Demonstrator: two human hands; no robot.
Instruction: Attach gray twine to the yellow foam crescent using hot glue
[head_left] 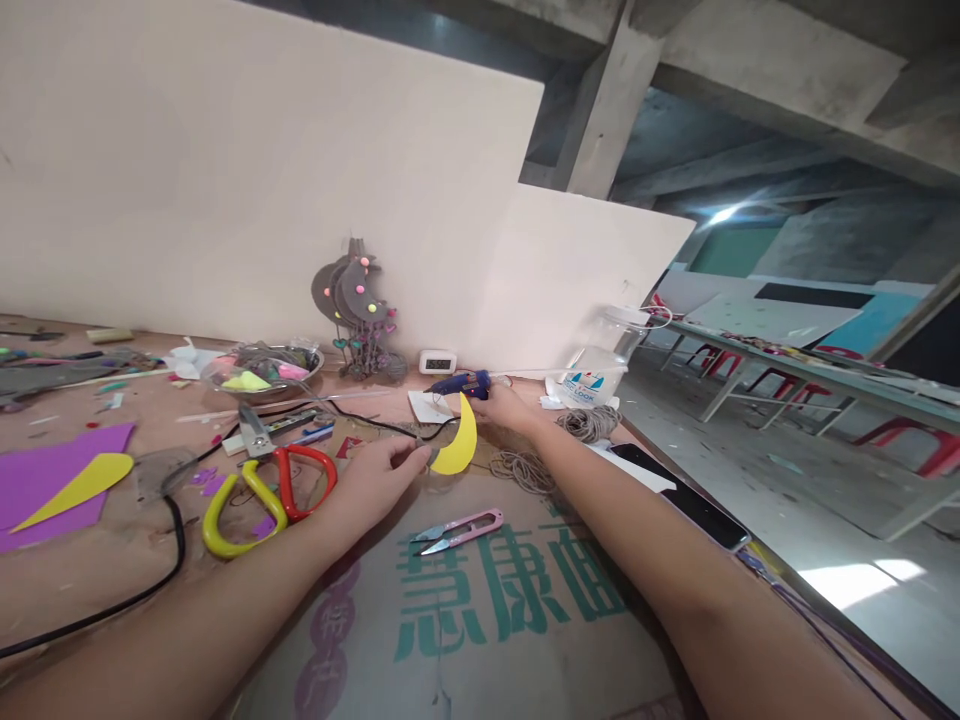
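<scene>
My left hand [390,470] pinches the lower tip of a yellow crescent moon [461,440] between thumb and fingers. My right hand [506,405] is stretched out behind the crescent, its fingers closed at the blue glue gun [465,384], whose nozzle points left over a small white square [431,406]. Pink-handled thread snips [459,531] lie on the printed cardboard [375,640] below the hands. Coiled grey twine [521,470] lies beneath my right wrist.
Red and yellow-handled scissors [255,500] and purple sheets [67,485] lie left. Behind are a bowl [262,372], dark moon ornaments [356,300] and a small clock [437,361]. A plastic jar [596,360] and phone [682,500] are right. A black cord [176,540] crosses the left side.
</scene>
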